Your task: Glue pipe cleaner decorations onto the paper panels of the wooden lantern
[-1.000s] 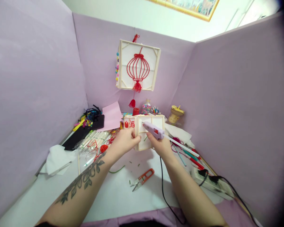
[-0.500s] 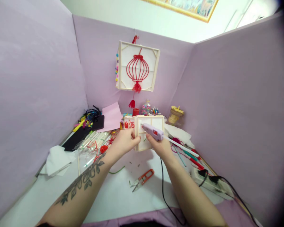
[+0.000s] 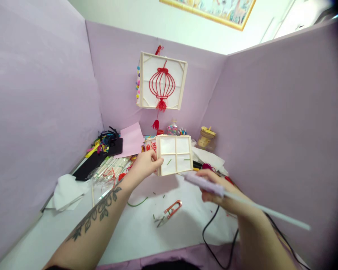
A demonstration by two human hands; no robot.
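My left hand [image 3: 150,164] grips the left edge of a small box lantern [image 3: 175,153], raised above the table. Its near face is white paper crossed by pale wooden sticks, with two short green pieces on the lower panes; red shapes mark its left side. In my right hand [image 3: 218,185] is a lilac glue gun [image 3: 204,183], its nozzle just below the box's lower right and a long white glue stick out of its back. Under them on the table lie orange-handled thread snips [image 3: 169,212], a green chenille stem [image 3: 138,203] and a few green scraps.
A larger lantern [image 3: 162,83] hangs in front of the back panel. Bagged sticks, a black phone [image 3: 115,146], pink paper [image 3: 132,139] and white sheets [image 3: 68,191] lie left. A yellow glue-gun-like stand or cup [image 3: 206,136] is behind right; a black cord [image 3: 205,236] loops at the front.
My right hand has drawn the glue gun away from the box's upper left pane, down and to the right. The left hand still holds the box, shifted slightly left in view.
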